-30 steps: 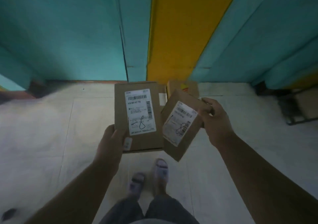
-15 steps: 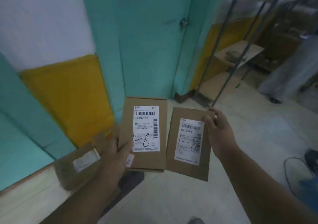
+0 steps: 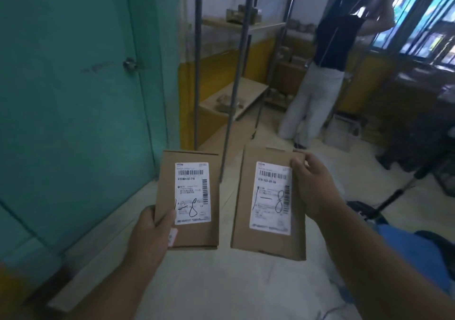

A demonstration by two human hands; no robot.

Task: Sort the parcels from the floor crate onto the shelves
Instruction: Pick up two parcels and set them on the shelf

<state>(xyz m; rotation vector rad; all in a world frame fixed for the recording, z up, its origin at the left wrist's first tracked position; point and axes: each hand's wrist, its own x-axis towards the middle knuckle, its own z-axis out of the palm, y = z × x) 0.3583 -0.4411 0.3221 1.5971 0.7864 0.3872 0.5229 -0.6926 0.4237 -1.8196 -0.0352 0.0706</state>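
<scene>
Parcels held label-up: left hand (image 3: 150, 238) grips the left parcel (image 3: 189, 233) at its lower corner, right hand (image 3: 314, 186) pinches the right parcel (image 3: 268, 243) at its upper edge.

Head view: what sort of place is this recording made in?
Probably a small parcel sorting or storage room. Both hands hold cardboard parcels with barcode labels, open metal shelves ahead carry a few boxes, and another person stands at further shelving by a window.
</scene>
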